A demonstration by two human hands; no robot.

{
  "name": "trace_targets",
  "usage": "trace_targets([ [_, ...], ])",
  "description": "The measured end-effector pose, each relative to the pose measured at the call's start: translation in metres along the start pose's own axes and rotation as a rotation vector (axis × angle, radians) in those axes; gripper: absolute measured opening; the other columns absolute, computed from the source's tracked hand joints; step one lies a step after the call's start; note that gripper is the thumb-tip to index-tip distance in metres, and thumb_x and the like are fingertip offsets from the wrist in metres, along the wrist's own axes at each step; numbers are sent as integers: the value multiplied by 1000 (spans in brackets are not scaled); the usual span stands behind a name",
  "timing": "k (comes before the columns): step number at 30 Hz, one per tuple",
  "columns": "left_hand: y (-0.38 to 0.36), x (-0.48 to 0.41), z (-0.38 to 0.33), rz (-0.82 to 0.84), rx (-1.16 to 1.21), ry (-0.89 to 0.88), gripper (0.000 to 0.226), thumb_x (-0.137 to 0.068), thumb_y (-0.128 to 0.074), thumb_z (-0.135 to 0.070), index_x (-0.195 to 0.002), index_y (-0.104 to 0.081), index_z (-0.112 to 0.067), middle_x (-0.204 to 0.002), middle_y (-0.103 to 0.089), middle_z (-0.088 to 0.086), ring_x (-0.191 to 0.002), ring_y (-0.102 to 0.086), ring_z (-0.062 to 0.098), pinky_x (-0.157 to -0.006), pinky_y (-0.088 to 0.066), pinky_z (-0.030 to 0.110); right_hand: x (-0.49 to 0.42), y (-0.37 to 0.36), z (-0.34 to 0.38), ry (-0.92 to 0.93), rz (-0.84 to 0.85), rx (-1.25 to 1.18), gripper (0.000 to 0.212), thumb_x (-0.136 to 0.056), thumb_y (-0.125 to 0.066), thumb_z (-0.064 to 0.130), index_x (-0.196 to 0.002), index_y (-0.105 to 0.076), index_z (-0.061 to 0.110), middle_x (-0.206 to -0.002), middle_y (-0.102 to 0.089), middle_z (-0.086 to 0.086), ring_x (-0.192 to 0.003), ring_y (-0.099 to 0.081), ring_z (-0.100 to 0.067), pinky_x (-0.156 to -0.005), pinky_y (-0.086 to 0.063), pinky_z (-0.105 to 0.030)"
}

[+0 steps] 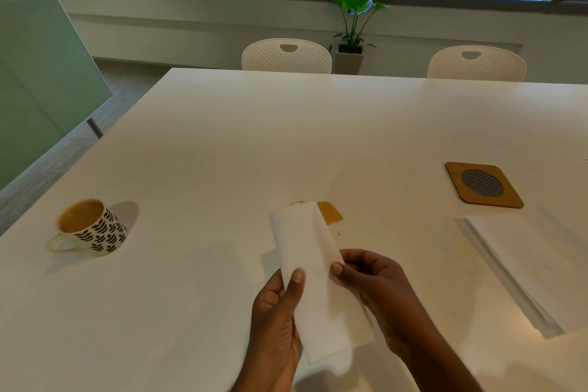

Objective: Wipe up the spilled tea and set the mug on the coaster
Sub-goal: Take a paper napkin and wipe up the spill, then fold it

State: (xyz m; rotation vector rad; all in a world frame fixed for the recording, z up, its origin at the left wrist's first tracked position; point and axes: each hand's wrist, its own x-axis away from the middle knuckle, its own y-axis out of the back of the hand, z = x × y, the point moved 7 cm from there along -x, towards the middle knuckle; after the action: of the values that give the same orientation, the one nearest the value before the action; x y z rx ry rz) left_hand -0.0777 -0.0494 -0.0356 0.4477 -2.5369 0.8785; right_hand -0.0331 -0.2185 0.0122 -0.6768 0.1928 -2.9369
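A folded white paper napkin (313,267) is held above the white table (222,137) by both hands. My left hand (275,325) pinches its left edge with the thumb on top; my right hand (378,289) pinches its right edge. Just beyond the napkin's far end lies a small brown tea spill (331,212), partly hidden by the napkin. A leaf-patterned mug (95,227) holding tea stands upright at the left, handle toward me. A square wooden coaster (483,184) with a round mesh centre lies at the right, bare.
A stack of white napkins (534,264) lies at the right, near the coaster. Two white chairs (286,56) (476,63) stand at the table's far edge. A potted plant (353,25) sits below the window. The table's left edge drops to the floor.
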Motion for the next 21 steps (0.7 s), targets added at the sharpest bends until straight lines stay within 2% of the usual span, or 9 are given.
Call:
trace_targets([
  [4, 2, -5, -10, -7, 88, -23, 40, -87, -77, -25, -120, -78, -2, -114, -85, 24, -93, -86, 40, -70, -71, 45, -1, 6, -2, 9, 15, -9, 24, -83, -88, 26, -106, -85, 20, -113, -83, -12, -102, -81, -32, -85, -67, -41],
  [7, 0, -5, -14, 17, -2, -25, 39, -87, -78, -26, -120, -79, -5, -113, -85, 21, -94, -86, 38, -70, -71, 42, -1, 6, 0, 11, 37, 32, 53, -71, -95, 40, -117, -81, 17, -115, -83, -7, -104, -80, -28, -83, -67, -36],
  [9, -1, -6, -18, 42, -118, -41, 35, -91, -79, -29, -121, -82, -11, -115, -86, 17, -99, -85, 36, -76, -71, 42, -1, 12, 15, 146, -74, 253, 74, -69, -97, 45, -135, -68, 28, -122, -76, 7, -106, -76, -16, -77, -65, -28],
  [10, -2, -7, -23, 67, -189, -65, 29, -94, -79, -29, -120, -84, -16, -115, -86, 15, -102, -85, 36, -82, -71, 44, 1, 15, 30, 263, -144, 409, 83, -70, -96, 45, -143, -59, 36, -131, -68, 15, -114, -69, -7, -79, -62, -25],
  [12, -9, -9, -35, 139, -384, -135, 17, -102, -75, -26, -115, -86, -25, -109, -88, 9, -102, -85, 32, -91, -69, 46, 7, 14, 63, 538, -176, 687, 95, -74, -94, 50, -154, -43, 47, -152, -48, 22, -137, -50, 0, -101, -51, -25],
  [14, -20, -12, -52, 212, -711, -279, 19, -105, -72, -23, -108, -87, -35, -96, -87, -8, -89, -82, 15, -85, -63, 30, 12, 2, 92, 756, -79, 1009, 93, -78, -83, 65, -157, -36, 54, -166, -35, 20, -156, -31, -7, -119, -33, -36],
  [16, -33, -14, -66, 289, -984, -413, 18, -106, -71, -26, -106, -87, -36, -84, -81, -19, -75, -73, 3, -70, -52, 14, 11, -11, 109, 852, 30, 1318, 80, -83, -67, 75, -155, -39, 54, -167, -36, 19, -158, -26, -8, -124, -22, -41],
  [19, -52, -14, -80, 385, -1172, -557, 17, -108, -70, -30, -111, -86, -30, -74, -72, -30, -69, -66, -1, -62, -43, 8, -3, -25, 121, 743, 214, 1430, 59, -86, -62, 77, -136, -62, 47, -142, -63, 24, -132, -51, 5, -120, -25, -35],
  [21, -60, -15, -88, 398, -1212, -614, 17, -108, -70, -30, -114, -86, -28, -72, -71, -21, -62, -61, 1, -57, -40, 12, -9, -33, 122, 707, 293, 1430, 40, -90, -70, 65, -120, -75, 39, -117, -75, 23, -106, -65, 5, -108, -40, -32],
])
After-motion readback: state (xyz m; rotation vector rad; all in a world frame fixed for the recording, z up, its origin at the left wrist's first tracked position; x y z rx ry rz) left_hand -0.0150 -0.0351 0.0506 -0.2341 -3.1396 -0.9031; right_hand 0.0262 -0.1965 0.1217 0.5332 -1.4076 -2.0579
